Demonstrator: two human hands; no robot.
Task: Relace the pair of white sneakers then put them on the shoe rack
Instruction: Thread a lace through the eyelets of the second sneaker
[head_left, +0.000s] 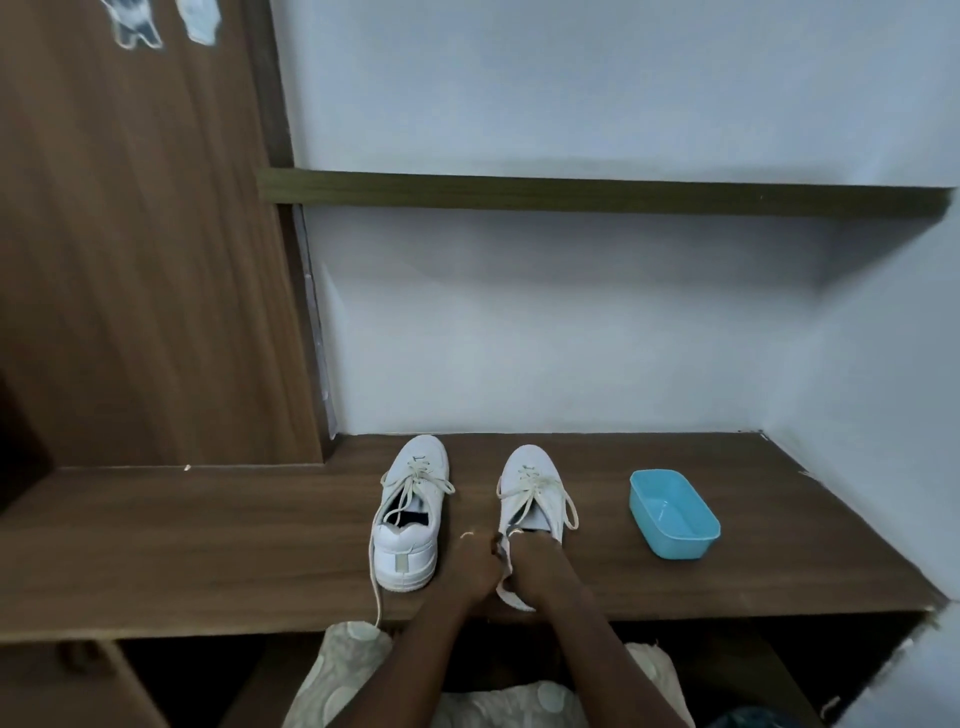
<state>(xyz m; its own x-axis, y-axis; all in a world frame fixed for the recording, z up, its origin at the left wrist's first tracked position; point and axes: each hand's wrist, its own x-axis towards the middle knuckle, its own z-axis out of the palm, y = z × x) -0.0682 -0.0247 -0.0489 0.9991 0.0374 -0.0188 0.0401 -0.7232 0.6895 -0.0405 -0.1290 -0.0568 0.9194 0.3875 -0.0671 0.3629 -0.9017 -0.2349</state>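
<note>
– Pale-walled alcove, wood bench (208, 545) across it, one wooden shelf (597, 195) above. Where are the task items?

– Both on the bench, toes to the wall, side by side but apart. Left-side sneaker (410, 514) stands alone; one loose lace (373, 582) trails over the front edge of the bench. Right-side sneaker (535, 493) is the one being worked. Blue tub (672, 514) sits further right, well clear.

– Hand state?

– Left hand (480, 566) and right hand (543, 571) are both at the heel of the right-side sneaker, fingers curled and clasping it from either side. The knuckles hide whether either also pinches a lace end.

– Step in hand?

– Relacing, by my reading. Each sneaker shows crossings low on the tongue, slack ends spilling sideways, and upper eyelets that look unthreaded. Neither looks ready for racking.

– Next move calls for?

– Freeing a lace tip, feeding it through the next open eyelet and drawing both sides even. The heel needs holding steady while the slack is pulled. The hanging lace on the left-side sneaker could snag or drag that shoe off. I cannot tell which surface serves as the shoe rack.
</note>
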